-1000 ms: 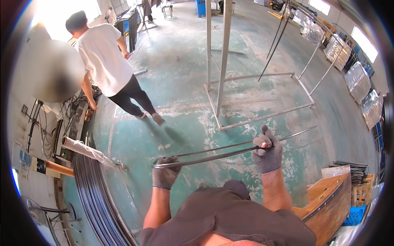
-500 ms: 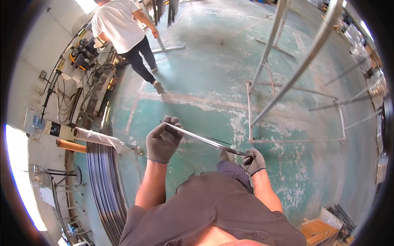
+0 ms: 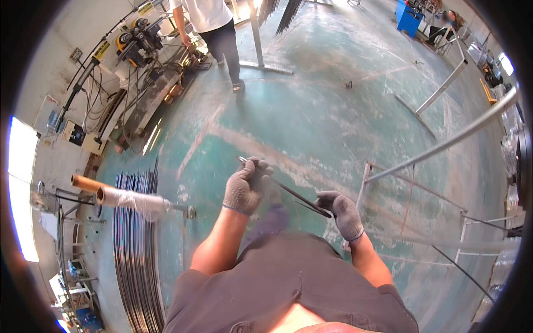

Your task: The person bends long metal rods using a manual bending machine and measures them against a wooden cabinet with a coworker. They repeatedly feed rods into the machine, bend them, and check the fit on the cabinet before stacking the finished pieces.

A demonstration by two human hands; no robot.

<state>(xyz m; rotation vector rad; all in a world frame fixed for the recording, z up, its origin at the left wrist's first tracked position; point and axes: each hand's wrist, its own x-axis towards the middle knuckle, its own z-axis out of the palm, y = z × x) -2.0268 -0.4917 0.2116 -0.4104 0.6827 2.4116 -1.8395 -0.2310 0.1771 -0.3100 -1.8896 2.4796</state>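
A long, thin metal rod (image 3: pixel 297 196) slants across the front of my body, dark along most of its length with a bright upper end. My left hand (image 3: pixel 244 188), in a grey work glove, is closed around it near that upper end. The rod's lower end lies beside my right hand (image 3: pixel 343 213), gloved the same way. The fingers of that hand stretch out over the rod's end, loose rather than wrapped; whether they touch it is hard to tell.
At my left, a bundle of long metal rods (image 3: pixel 133 250) lies below a plastic-wrapped roll (image 3: pixel 133 201) and a brown tube (image 3: pixel 89 183). A metal frame (image 3: pixel 444 136) stands at right. Ahead, a person (image 3: pixel 214 33) in a white shirt stands near wall-side machinery (image 3: pixel 139 41).
My view has turned right. The rod now tilts more steeply, and my right hand's fingers have loosened from its end. The person ahead has gone farther away.
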